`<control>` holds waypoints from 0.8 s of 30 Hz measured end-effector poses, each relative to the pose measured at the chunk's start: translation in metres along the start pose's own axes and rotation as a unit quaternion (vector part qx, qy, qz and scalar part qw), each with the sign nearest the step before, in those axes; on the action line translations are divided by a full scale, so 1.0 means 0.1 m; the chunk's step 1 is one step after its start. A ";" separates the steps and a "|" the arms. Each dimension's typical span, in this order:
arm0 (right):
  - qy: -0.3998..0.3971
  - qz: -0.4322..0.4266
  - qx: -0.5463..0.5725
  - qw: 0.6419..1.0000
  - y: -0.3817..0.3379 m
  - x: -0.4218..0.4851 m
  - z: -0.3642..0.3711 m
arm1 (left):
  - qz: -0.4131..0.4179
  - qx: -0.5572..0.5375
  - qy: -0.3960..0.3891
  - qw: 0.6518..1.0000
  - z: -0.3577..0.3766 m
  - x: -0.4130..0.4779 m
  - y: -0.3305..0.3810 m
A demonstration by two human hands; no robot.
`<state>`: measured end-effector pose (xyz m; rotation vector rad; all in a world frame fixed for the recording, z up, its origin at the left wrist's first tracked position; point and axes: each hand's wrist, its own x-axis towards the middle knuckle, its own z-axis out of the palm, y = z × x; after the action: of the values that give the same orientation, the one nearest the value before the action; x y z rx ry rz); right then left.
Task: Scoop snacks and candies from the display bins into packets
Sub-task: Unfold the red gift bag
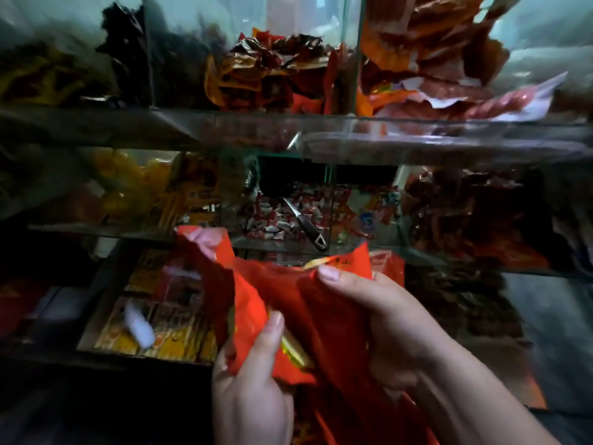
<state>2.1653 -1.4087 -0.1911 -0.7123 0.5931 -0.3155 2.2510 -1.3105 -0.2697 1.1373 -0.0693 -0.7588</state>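
Because the red packet [321, 309] is crumpled, its mouth not plainly open in the head view, candies [272, 216] tipped from the scoop [306, 224] lying in the candy bin [253, 242] just behind would likely spill past its edge. Held low, thumb up, the left hand [253, 390] has its grip pinching the packet's lower fold; the right hand [385, 322] is higher, thumb pressed on the upper edge, fingers curled behind the film.

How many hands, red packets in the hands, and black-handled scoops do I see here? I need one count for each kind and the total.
Hands: 2, the left hand and the right hand.
Packets: 1, the red packet, gripped by both hands.
Scoops: 1, the black-handled scoop, lying on the candies.
Total: 4.
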 end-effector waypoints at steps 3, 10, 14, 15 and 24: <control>-0.052 -0.001 0.044 0.998 0.23 0.19 -0.12 | 0.159 0.003 0.037 0.987 -0.06 0.08 -0.03; -0.077 -0.045 0.048 0.995 0.75 0.55 -0.01 | 0.097 -0.033 0.067 0.993 -0.26 0.45 -0.11; -0.089 0.005 0.120 0.989 0.83 0.71 -0.08 | 0.084 -0.059 0.060 0.993 -0.29 0.52 -0.06; -0.097 0.005 0.129 0.987 0.87 0.71 -0.13 | 0.066 -0.067 0.053 0.994 -0.31 0.50 -0.10; 0.015 0.018 0.130 0.991 0.95 0.82 -0.60 | -0.191 -0.089 -0.003 0.978 -0.02 0.75 -0.59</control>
<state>2.2008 -1.4092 -0.3257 -0.4466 0.5810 -0.3625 2.2779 -1.3642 -0.3435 0.9871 0.2145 -1.0878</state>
